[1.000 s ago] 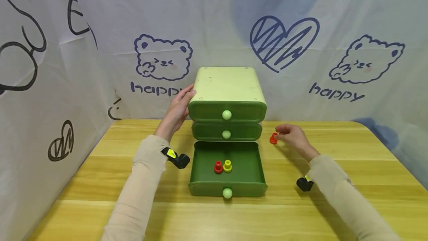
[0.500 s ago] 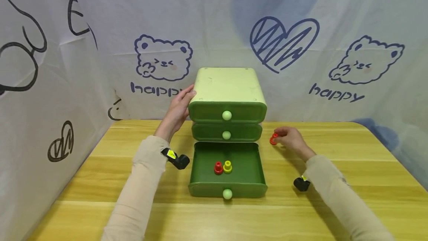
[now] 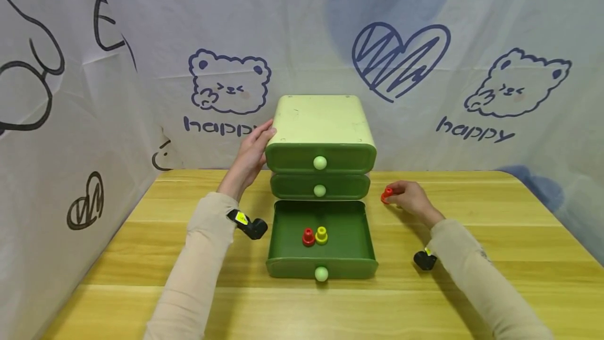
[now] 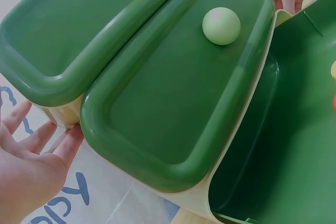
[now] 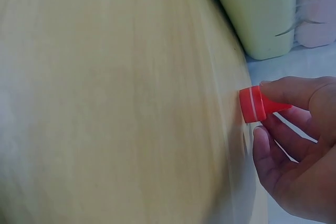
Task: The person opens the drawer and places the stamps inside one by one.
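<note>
My right hand (image 3: 411,197) pinches a small red plastic piece (image 5: 253,104) with a wide ringed base and a narrow neck, thumb on one side and fingers on the other. It is just right of the drawer cabinet (image 3: 323,119), at table height in the head view. Against the cabinet's left side rests my left hand (image 3: 250,153), its fingers (image 4: 39,137) fairly straight on the cream shell. The bottom drawer (image 3: 349,224) is pulled out. Inside it, side by side, stand a red piece (image 3: 308,236) and a yellow piece (image 3: 321,235) of similar stepped shape.
The upper drawer (image 3: 292,159) and middle drawer (image 3: 292,187) are pushed in, each with a round pale knob. All stands on a wood-grain table (image 3: 264,308). Behind it hangs a white cloth (image 3: 302,25) with bear and heart drawings.
My right hand has moved slightly left and down to the red piece and closed its fingers on it; the piece now tilts a little. The left hand and drawers stay put.
</note>
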`<state>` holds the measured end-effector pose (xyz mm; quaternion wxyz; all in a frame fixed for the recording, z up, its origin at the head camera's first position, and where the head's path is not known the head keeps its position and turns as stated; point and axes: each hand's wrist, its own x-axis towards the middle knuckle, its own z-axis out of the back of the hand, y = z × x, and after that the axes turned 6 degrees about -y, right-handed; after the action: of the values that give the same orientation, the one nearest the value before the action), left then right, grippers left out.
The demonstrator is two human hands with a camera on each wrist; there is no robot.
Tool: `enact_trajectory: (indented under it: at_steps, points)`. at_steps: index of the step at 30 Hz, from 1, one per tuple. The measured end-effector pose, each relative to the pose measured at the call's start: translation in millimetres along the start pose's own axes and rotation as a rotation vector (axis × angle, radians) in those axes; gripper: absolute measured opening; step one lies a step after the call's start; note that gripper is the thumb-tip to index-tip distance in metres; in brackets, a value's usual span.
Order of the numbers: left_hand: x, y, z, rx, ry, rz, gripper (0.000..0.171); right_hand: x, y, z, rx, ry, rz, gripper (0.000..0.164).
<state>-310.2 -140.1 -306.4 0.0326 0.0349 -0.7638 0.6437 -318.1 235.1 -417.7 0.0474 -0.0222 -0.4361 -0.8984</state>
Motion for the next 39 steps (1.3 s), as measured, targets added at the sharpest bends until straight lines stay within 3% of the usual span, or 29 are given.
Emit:
enact_trajectory:
  at_steps: [10,14,22,39]
  points:
    - [0.0,-0.7,-1.4,0.004,-0.004,0.002,0.059,-4.4,-0.7,3.4,0.05,-0.011,0.018,0.026]
    - [-0.2,-1.5,-2.2,-0.001,-0.005,0.003,0.058,-4.5,1.0,4.6,0.026,-0.007,-0.013,0.027]
    - [-1.1,-2.8,-1.6,0.02,-0.003,-0.005,0.058,-7.0,6.7,9.3,-0.027,0.008,0.038,0.024]
    - [1.0,-0.4,1.7,0.023,0.008,0.009,0.059,-26.0,20.3,12.7,0.011,0.101,0.048,0.028]
